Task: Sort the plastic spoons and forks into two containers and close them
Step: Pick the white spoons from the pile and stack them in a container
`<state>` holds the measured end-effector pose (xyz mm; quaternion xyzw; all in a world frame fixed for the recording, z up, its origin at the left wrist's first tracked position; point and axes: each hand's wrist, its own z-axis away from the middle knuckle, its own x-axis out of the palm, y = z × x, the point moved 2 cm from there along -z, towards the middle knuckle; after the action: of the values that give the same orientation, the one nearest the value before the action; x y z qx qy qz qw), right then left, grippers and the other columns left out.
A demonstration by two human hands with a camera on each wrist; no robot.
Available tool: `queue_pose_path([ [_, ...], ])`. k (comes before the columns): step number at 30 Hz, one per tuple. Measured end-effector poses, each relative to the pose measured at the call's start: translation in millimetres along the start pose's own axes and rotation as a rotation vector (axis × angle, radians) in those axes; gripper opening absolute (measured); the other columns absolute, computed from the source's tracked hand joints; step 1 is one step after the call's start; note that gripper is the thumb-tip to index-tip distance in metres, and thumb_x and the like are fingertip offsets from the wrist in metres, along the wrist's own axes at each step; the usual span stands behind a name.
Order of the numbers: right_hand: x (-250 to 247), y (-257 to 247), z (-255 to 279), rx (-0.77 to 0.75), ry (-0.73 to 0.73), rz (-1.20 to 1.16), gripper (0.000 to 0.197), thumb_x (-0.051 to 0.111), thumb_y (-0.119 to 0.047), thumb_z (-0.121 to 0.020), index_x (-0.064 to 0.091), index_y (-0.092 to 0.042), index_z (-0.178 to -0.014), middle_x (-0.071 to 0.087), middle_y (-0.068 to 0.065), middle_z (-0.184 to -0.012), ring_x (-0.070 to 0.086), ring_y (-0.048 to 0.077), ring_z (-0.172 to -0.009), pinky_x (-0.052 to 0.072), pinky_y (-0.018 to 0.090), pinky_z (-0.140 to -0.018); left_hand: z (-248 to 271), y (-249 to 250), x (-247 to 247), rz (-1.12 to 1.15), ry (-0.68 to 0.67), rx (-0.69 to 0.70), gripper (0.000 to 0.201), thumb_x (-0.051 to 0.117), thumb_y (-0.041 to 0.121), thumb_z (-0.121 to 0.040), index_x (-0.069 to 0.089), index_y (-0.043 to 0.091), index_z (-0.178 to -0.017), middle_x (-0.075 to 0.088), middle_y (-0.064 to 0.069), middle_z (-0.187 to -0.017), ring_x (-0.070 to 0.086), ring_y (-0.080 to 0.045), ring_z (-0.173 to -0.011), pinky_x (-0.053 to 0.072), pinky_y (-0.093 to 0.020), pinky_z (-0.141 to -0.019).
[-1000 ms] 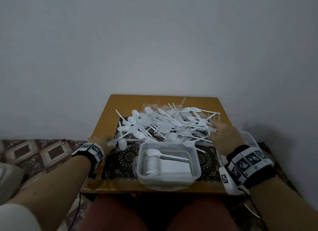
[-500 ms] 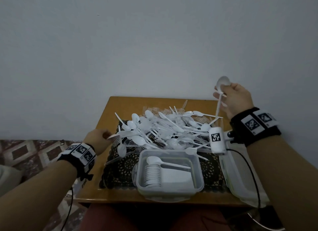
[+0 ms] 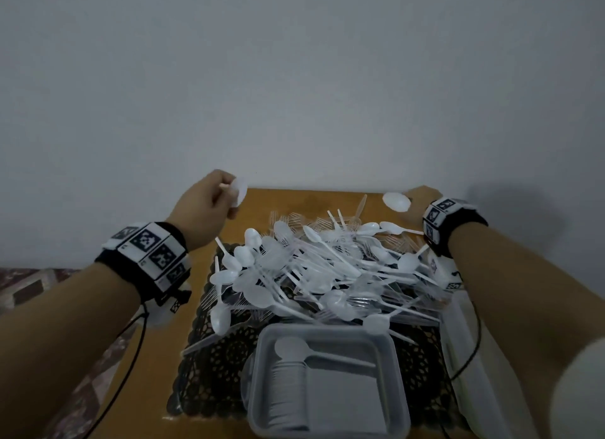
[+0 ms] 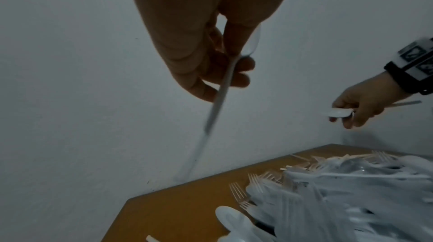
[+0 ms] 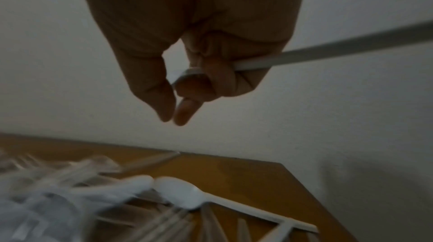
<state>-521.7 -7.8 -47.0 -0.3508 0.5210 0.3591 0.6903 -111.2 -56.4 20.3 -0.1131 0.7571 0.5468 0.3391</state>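
Holding one white spoon in the left grip, another spoon in the right grip, above the cutlery pile.

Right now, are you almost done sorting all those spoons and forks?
Not nearly. Done: a row of spoons sits in the open container. In hand: the left hand and the right hand each hold one white spoon. Left: the big mixed pile on the table, every fork, and closing the lids.
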Motion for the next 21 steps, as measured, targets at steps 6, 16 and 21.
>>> queue_pose_path([
  [6, 25.6, 22.2, -32.7, 0.068, -0.157, 0.368, 0.047, 0.068, -0.033, -0.087, 0.056, -0.013, -0.128, 0.061, 0.009, -0.126, 0.061, 0.030, -0.109, 0.053, 0.043, -0.092, -38.3, -27.7, 22.7, -0.212, -0.143, -0.051, 0.058, 0.037, 0.066, -0.082, 0.056, 0.013, -0.099, 0.059, -0.009, -0.083, 0.049, -0.018, -0.068, 0.039, -0.028, -0.061],
  [16, 37.5, 33.9, -50.3, 0.111, -0.292, 0.465, 0.049, 0.071, -0.041, -0.084, 0.057, -0.012, -0.120, 0.062, 0.005, -0.118, 0.058, 0.019, -0.095, 0.050, 0.028, -0.084, -69.0, -90.3, 38.4, -0.608, -0.394, -0.172, 0.011, 0.063, 0.019, -0.088, 0.059, 0.013, -0.097, 0.060, -0.007, -0.089, 0.052, -0.022, -0.075, 0.039, -0.029, -0.065],
  [21, 21.5, 23.7, -57.8, -0.003, -0.206, 0.290, 0.046, 0.070, -0.042, -0.084, 0.064, -0.005, -0.110, 0.067, 0.015, -0.110, 0.064, 0.031, -0.099, 0.052, 0.039, -0.089, -73.5, -104.6, 49.2, -0.807, -0.571, -0.196, 0.019, 0.060, 0.027, -0.092, 0.062, 0.016, -0.108, 0.058, 0.000, -0.089, 0.055, -0.018, -0.079, 0.045, -0.027, -0.067],
])
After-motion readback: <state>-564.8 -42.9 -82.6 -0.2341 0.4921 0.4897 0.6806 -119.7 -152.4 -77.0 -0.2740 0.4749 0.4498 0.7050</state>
